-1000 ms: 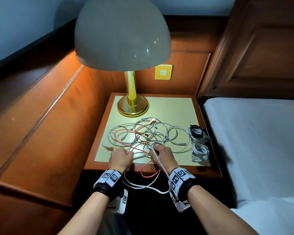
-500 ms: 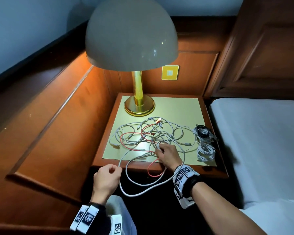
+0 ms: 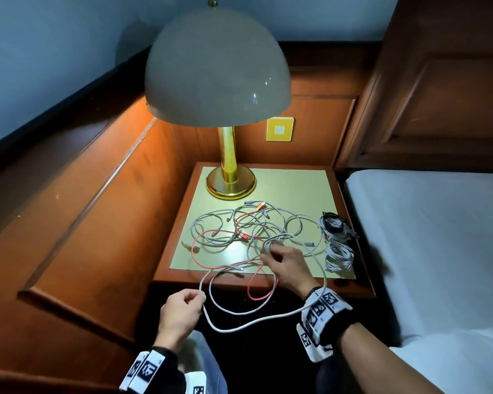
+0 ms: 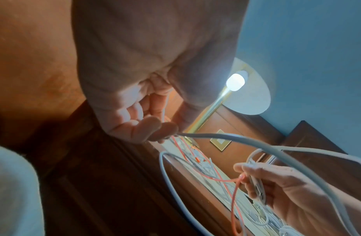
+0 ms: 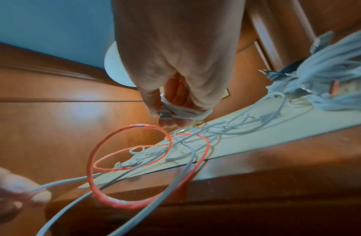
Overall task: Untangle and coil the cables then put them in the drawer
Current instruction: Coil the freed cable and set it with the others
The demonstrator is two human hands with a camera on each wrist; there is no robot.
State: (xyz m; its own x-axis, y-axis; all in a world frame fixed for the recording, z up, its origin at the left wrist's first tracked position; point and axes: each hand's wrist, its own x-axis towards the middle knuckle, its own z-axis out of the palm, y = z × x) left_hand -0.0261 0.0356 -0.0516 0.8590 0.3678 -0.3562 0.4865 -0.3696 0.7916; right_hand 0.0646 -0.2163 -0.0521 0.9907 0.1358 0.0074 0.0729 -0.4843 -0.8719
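A tangle of white cables and a red cable [image 3: 251, 231] lies on the nightstand's pale top [image 3: 296, 189]. My left hand [image 3: 182, 311] is in front of the nightstand and pinches a white cable [image 3: 254, 322] [image 4: 226, 137] that hangs in a big loop off the front edge. My right hand [image 3: 285, 263] holds a small coil of that white cable [image 5: 181, 111] wound round its fingers, above the tangle. A red loop [image 5: 135, 167] droops over the edge between the hands. The drawer is not visible.
A brass lamp [image 3: 229, 183] with a wide dome shade stands at the back left of the nightstand. Three coiled cable bundles [image 3: 336, 243] lie along its right edge. A white mattress [image 3: 427, 237] is on the right, wood panelling on the left.
My left hand has drawn back off the nightstand toward me, pulling the white cable out into a long hanging loop. My right hand stayed over the tangle, holding the coil.
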